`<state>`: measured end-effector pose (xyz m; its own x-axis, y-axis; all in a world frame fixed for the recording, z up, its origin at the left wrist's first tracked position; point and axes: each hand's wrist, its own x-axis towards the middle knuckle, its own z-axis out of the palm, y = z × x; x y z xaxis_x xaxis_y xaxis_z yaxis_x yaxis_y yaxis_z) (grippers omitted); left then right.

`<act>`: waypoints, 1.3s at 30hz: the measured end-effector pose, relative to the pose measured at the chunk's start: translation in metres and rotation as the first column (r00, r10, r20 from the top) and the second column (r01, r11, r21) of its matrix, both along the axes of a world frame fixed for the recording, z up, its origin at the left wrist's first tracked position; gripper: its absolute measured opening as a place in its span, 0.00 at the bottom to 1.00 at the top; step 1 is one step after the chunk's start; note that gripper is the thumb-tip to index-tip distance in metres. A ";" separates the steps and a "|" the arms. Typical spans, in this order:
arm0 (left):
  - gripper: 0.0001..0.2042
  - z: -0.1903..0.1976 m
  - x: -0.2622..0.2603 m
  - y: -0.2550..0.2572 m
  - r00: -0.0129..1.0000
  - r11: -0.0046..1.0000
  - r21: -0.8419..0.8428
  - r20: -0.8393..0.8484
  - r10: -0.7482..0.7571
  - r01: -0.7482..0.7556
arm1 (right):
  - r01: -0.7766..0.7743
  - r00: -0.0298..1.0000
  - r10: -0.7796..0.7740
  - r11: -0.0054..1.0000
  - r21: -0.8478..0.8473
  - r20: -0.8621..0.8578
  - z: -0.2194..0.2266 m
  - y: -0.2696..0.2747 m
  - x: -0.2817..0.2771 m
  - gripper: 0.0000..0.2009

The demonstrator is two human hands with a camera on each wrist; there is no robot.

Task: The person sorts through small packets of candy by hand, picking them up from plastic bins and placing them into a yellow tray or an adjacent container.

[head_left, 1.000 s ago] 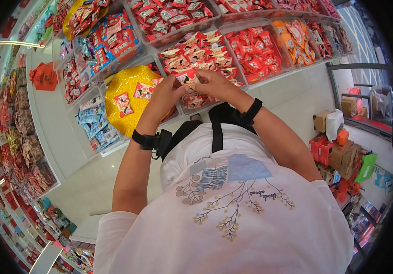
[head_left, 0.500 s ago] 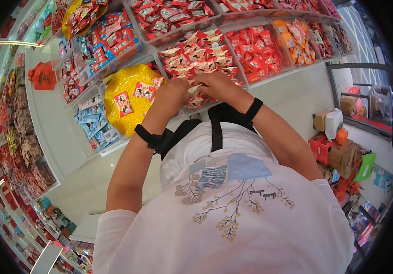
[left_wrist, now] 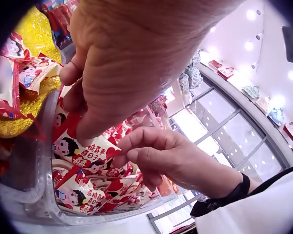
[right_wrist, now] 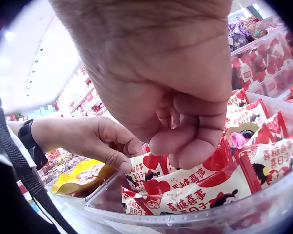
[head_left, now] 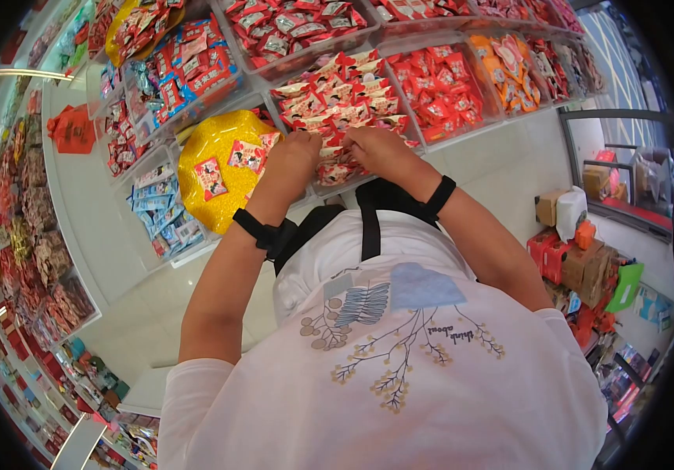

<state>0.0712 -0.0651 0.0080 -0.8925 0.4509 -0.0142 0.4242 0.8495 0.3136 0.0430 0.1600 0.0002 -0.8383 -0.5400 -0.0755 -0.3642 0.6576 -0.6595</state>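
Red and cream candy packets (right_wrist: pixel 200 190) with a cartoon figure fill a clear bin (right_wrist: pixel 166 222). My left hand (head_left: pixel 294 160) is over the bin's left part. Its fingers and thumb are bent at the edge of a candy packet (left_wrist: pixel 95 151), seen in the left wrist view. My right hand (head_left: pixel 384 153) is at the same bin, a small gap from the left. In the right wrist view its fingers (right_wrist: pixel 195 151) are loosely curled, tips right at the packet tops. More of these packets (head_left: pixel 211 178) lie on a gold tray (head_left: pixel 215 141) beside the left hand.
Bins of red candy (head_left: pixel 435 90), orange packets (head_left: pixel 513 78) and blue-and-red packets (head_left: pixel 196 66) surround the bin. Blue-and-white sticks (head_left: pixel 166 211) fill another at the left. A red bag (head_left: pixel 70 129) lies on the white counter (head_left: pixel 78 211). Cardboard boxes (head_left: pixel 587 262) stand at the right.
A second ago both hands held a packet up between them. They have since lowered to the bin and moved slightly apart, and the packet no longer spans the gap.
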 end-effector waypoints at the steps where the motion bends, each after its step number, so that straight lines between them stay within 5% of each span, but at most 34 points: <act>1: 0.08 0.000 0.001 0.000 1.000 1.000 0.004 0.000 0.009 -0.009 | -0.003 1.000 0.003 1.000 0.009 0.010 -0.001 0.000 0.001 0.06; 13: 0.06 0.000 -0.006 -0.006 1.000 0.982 0.188 0.014 -0.015 0.012 | 0.003 0.999 -0.009 0.988 0.156 0.039 -0.004 -0.001 0.004 0.07; 19: 0.10 0.000 -0.004 -0.011 0.994 0.999 0.043 0.108 0.006 -0.011 | 0.021 0.999 -0.027 0.985 0.173 0.032 -0.010 -0.001 0.004 0.07; 34: 0.07 -0.014 -0.004 0.009 0.997 0.994 -0.105 -0.080 0.002 -0.010 | 0.045 0.995 -0.054 0.993 0.112 0.079 -0.004 -0.001 0.004 0.07; 39: 0.10 0.025 0.007 -0.008 0.988 0.976 0.158 -0.028 0.153 -0.146 | 0.115 0.993 -0.112 0.989 -0.090 0.041 0.007 0.007 -0.002 0.08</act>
